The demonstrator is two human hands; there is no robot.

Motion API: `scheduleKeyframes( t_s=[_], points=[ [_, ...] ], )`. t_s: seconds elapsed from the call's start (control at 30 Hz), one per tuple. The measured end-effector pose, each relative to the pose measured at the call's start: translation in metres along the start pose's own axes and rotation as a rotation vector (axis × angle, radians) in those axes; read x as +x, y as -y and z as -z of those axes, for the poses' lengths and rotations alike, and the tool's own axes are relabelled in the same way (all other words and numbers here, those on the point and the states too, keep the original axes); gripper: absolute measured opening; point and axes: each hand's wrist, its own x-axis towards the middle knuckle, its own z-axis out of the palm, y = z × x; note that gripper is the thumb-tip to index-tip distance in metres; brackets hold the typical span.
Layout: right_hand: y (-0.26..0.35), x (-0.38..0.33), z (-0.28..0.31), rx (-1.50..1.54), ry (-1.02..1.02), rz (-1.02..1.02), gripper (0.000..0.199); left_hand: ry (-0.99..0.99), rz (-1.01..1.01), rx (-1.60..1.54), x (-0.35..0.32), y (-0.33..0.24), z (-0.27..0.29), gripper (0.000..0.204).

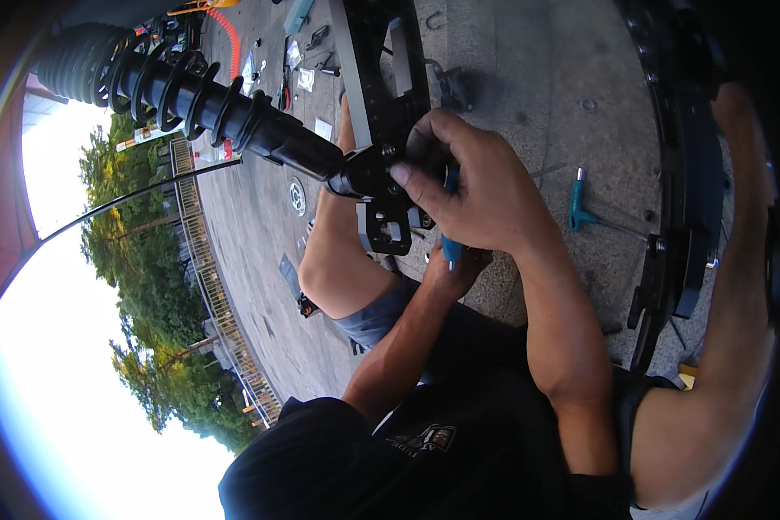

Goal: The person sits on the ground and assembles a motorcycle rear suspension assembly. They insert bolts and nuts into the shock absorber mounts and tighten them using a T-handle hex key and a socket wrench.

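Note:
A black coil-over shock absorber (pixel 225 108) slants down from the upper left, its lower end meeting a black metal bracket (pixel 380 173). My right hand (pixel 481 178) bends over the bracket's bolted joint, thumb and index finger closed in around it; whatever they pinch is hidden. Below it, my left hand (pixel 466 270) is closed around a teal-handled hex key (pixel 451 250), whose upper part passes behind my right hand. A black and silver frame arm (pixel 373 69) runs up from the bracket.
A second teal T-handle hex key (pixel 578 208) lies on the paving at right, beside a long black frame part (pixel 672 173). Small plastic bags (pixel 306 80), loose tools and a brake disc (pixel 297 197) are scattered farther off. A railing (pixel 217 295) stands at left.

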Motion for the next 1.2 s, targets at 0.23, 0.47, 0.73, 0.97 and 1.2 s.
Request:
scheduleKeyframes(
  t_s=[0.23, 0.47, 0.73, 0.97, 1.2],
  points=[
    [-0.004, -0.001, -0.006, -0.131, 0.003, 0.033, 0.020, 0.111, -0.043, 0.010, -0.006, -0.005, -0.017, 0.055],
    [-0.013, -0.005, -0.007, -0.133, 0.013, -0.173, 0.042, 0.018, -0.083, 0.036, -0.002, 0.005, -0.013, 0.034],
    [-0.059, -0.016, 0.041, 0.960, -0.322, -0.466, 0.041, -0.037, 0.092, -0.145, 0.001, 0.004, 0.000, 0.020],
    [-0.016, -0.017, 0.028, 0.379, -0.194, 0.129, 0.036, 0.026, -0.004, -0.165, 0.000, 0.000, -0.016, 0.046],
    [-0.004, -0.017, 0.028, 0.371, -0.177, 0.128, 0.031, 0.031, 0.011, -0.151, -0.004, -0.001, -0.024, 0.057]
  ],
)
